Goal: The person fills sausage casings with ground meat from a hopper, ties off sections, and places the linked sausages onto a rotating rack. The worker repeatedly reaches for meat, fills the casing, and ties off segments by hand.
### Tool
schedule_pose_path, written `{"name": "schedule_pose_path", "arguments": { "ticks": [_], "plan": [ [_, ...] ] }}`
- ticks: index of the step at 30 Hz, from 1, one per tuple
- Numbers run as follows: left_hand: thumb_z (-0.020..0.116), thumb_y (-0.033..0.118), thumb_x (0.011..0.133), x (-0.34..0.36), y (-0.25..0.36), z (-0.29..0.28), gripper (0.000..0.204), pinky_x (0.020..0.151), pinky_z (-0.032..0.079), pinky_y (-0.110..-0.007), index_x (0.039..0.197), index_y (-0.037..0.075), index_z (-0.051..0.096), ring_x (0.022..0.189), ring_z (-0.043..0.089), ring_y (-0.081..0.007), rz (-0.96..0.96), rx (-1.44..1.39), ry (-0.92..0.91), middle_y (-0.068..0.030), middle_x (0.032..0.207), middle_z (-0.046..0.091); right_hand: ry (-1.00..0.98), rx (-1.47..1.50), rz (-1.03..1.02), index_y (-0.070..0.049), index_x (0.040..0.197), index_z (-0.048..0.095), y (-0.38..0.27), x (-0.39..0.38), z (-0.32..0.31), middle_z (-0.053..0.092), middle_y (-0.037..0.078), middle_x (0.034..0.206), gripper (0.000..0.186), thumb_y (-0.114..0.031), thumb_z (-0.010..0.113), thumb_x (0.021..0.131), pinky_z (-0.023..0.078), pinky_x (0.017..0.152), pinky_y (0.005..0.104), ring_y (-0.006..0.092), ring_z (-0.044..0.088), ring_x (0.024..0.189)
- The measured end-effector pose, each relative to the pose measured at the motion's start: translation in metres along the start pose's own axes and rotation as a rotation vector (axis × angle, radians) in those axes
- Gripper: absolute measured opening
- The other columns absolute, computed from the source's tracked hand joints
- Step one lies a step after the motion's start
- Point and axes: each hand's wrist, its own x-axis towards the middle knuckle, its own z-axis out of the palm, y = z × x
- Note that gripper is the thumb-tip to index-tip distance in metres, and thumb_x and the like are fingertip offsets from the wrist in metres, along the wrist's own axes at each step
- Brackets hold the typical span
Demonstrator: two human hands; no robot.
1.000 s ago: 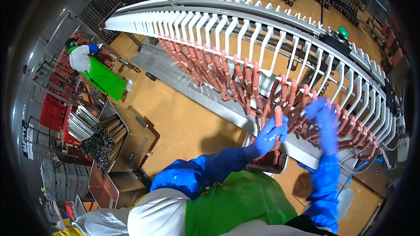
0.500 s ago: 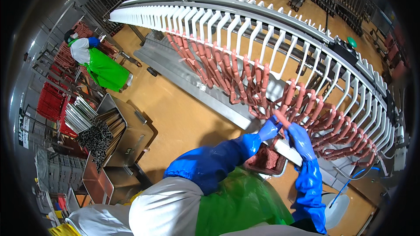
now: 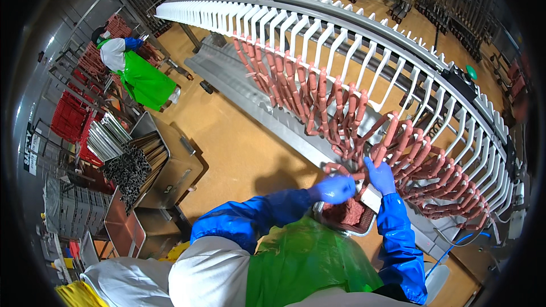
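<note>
Head view, hands: the left hand [image 3: 335,189] in a blue glove has its fingers curled together around the end of a sausage string [image 3: 341,169]; the right hand [image 3: 380,175], also gloved in blue, reaches up with fingers spread apart against hanging sausage links [image 3: 392,153].
Head view, sausages: most links hang in loops from the white hooks of the curved conveyor rack [image 3: 318,28], from about the middle of the rack down to its right end near the hands.
Head view, tray: a metal tray [image 3: 347,216] just below the hands holds a small heap of pinkish sausage pieces.
Head view, progress: judging by how things lie, the work is at an early to middle stage; many strings are on the hooks, only a little is in the tray, and the rack's far left hooks are bare.
Head view, surroundings: a co-worker in a green apron [image 3: 139,77] stands well apart by red crates [image 3: 68,119]; a bin of metal rods [image 3: 128,167] sits on the floor at the left.
</note>
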Motion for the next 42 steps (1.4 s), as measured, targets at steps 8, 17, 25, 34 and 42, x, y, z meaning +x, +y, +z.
{"name": "schedule_pose_path", "arguments": {
  "ticks": [8, 17, 25, 34, 42],
  "plan": [
    [0.043, 0.028, 0.095, 0.089, 0.037, 0.059, 0.037, 0.075, 0.049, -0.042, 0.118, -0.001, 0.049, 0.085, 0.060, -0.0270, -0.190, -1.094, 0.527, -0.0164, 0.094, 0.060, -0.371, 0.352, 0.125, 0.008, 0.125, 0.051, -0.002, -0.009, -0.029, 0.064, 0.012, 0.092, 0.084, -0.068, 0.043, 0.089, 0.048, 0.061, 0.0318, 0.0192, 0.060, 0.073],
    [0.038, 0.033, 0.098, 0.077, 0.019, 0.090, 0.029, 0.053, 0.045, -0.038, 0.095, 0.007, 0.050, 0.060, 0.054, -0.0219, -0.387, -0.815, 0.345, -0.0086, 0.070, 0.055, -0.453, 0.397, -0.037, 0.004, 0.114, 0.056, 0.001, 0.015, -0.029, 0.063, 0.007, 0.081, 0.053, -0.040, 0.066, 0.087, 0.049, 0.064, 0.0312, 0.0176, 0.059, 0.072],
    [0.034, 0.041, 0.100, 0.055, 0.076, 0.091, 0.032, 0.043, 0.031, -0.026, 0.081, 0.017, 0.041, 0.050, 0.038, -0.0096, -0.642, -1.626, 0.150, 0.0021, 0.069, 0.043, 0.064, 0.016, -0.115, -0.004, 0.109, 0.063, 0.039, 0.020, -0.022, 0.065, 0.018, 0.098, 0.037, -0.031, 0.062, 0.084, 0.049, 0.081, 0.0414, 0.0323, 0.063, 0.091],
    [0.041, 0.029, 0.097, 0.067, -0.058, 0.211, 0.038, 0.078, 0.045, -0.046, 0.089, -0.001, 0.062, 0.082, 0.057, -0.0349, -0.130, -0.033, 0.309, -0.0140, 0.080, 0.061, 0.067, -0.078, -0.141, -0.004, 0.105, 0.063, 0.061, 0.017, -0.043, 0.067, 0.018, 0.086, 0.033, -0.032, 0.058, 0.088, 0.049, 0.074, 0.0408, 0.0336, 0.065, 0.083],
    [0.046, 0.034, 0.099, 0.082, 0.077, -0.004, 0.031, 0.059, 0.050, -0.038, 0.096, 0.005, 0.054, 0.064, 0.062, -0.0175, -0.238, -0.577, -0.063, -0.0089, 0.071, 0.060, -0.357, 0.637, -0.059, -0.004, 0.105, 0.063, 0.060, -0.041, -0.066, 0.061, 0.001, 0.079, 0.027, -0.027, 0.051, 0.098, 0.046, 0.061, 0.0258, 0.0100, 0.055, 0.066]
  ]
}}
